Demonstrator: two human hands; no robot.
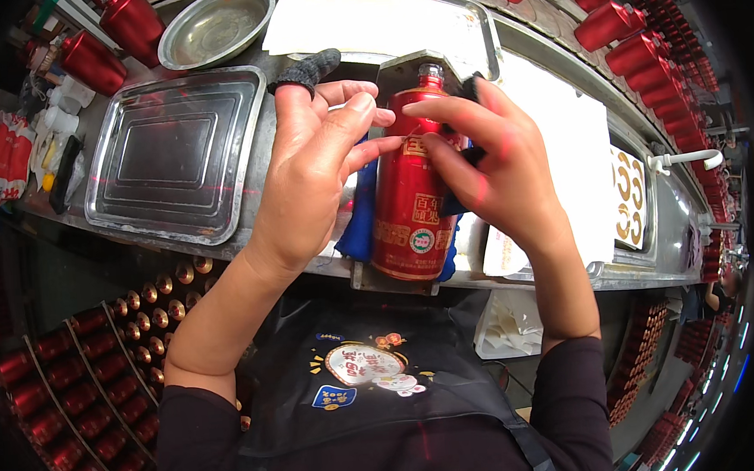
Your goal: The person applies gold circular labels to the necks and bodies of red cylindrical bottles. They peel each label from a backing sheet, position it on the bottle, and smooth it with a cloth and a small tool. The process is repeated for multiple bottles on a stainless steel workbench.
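Steadily: keeping the red bottle still while its upper body is worked on

Over at the far left, crates of red bottles (68, 410) stand below the surface, and a rectangular steel tray (173, 153) lies on the surface (309, 261) with a round steel bowl (216, 25) behind it. Next comes the left hand (317, 166), one finger capped in a grey knit cot (308, 67); its grip is loose, with thumb and fingertips pressing the shoulder of the red bottle (411, 199) from the left. The bottle lies in a metal cradle (401, 70) over a blue cloth (360, 219), neck pointing away from the person. The right hand (489, 164) meets it from the other side, fingers curled narrowly over the upper body and seemingly pinching a dark pad; whether that pad is a cloth I cannot tell. To do this well, I judge both hands should press evenly so the bottle does not roll in the cradle, with thumbs kept off the printed label. Further right lie white paper sheets (570, 137) and a row of more red bottles (642, 47).
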